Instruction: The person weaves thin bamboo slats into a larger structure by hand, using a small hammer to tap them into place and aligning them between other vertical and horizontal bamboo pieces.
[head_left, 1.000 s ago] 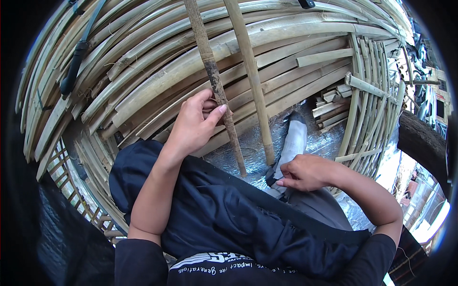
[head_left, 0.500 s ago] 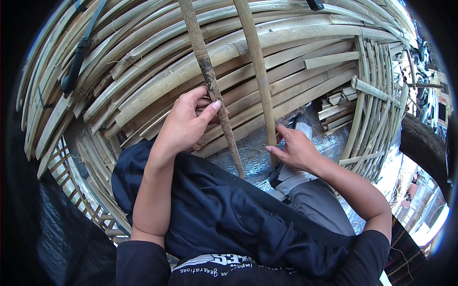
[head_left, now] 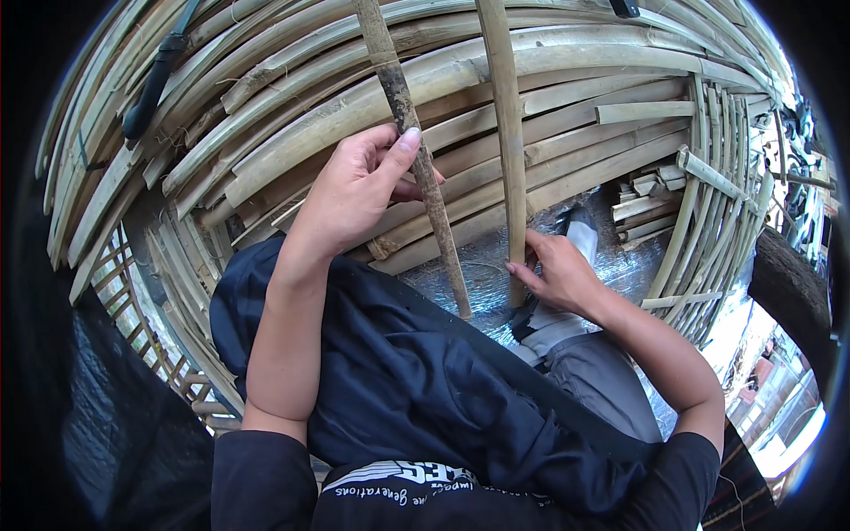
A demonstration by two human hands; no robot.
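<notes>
My left hand (head_left: 367, 181) grips a narrow, dark-mottled bamboo strip (head_left: 436, 208), thumb on its face and fingers behind it. The strip slants up and away, its near end above the silvery floor. My right hand (head_left: 560, 273) pinches a smoother tan bamboo strip (head_left: 508, 133) close to its lower end; that strip stands nearly parallel to the first, to its right. Some fingers of both hands are hidden behind the strips. The upper ends of both run out of the picture. Dark blue cloth (head_left: 381, 354) covers my lap.
Many split bamboo strips (head_left: 372, 97) lie stacked ahead. A black-handled blade (head_left: 152, 93) rests on them at the left. To the right stand a slatted bamboo frame (head_left: 708, 186) and a small pile of short pieces (head_left: 648, 208). Silvery sheeting (head_left: 478, 257) covers the floor.
Both hands remain on their strips. In the picture, the left hand and its strip sit slightly higher and farther right, and the right hand's strip stands more upright; the whole scene has also shifted right.
</notes>
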